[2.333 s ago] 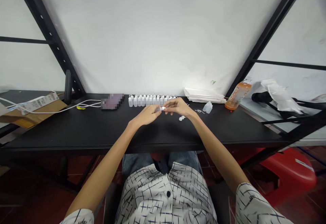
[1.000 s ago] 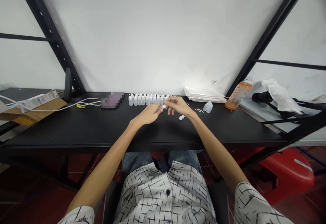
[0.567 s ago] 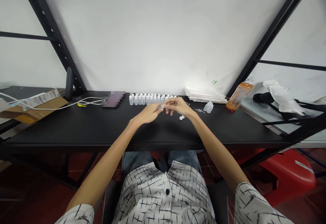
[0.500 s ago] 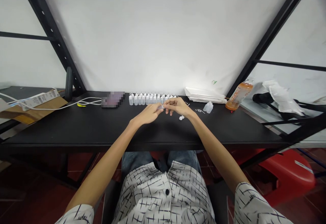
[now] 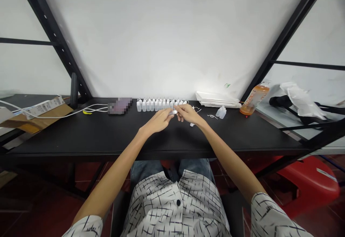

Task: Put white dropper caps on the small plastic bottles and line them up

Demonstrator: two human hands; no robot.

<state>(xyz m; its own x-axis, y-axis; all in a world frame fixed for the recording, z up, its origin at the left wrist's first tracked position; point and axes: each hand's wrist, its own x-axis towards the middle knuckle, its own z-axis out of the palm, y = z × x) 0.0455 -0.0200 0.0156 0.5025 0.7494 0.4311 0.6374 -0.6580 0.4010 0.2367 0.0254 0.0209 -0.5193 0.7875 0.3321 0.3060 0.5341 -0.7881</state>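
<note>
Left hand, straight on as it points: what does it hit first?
Probably the right hand, just beyond the small bottle the left hand holds; depth and exact contact between them are unclear.

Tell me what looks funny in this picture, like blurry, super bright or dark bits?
Head view: the white wall glows brightest low down, near the stacked sheets; head view: square blocks partly cover the flat purplish thing; head view: the red floor looks dim; head view: the small bottle in the left fingers lacks fine detail.
</note>
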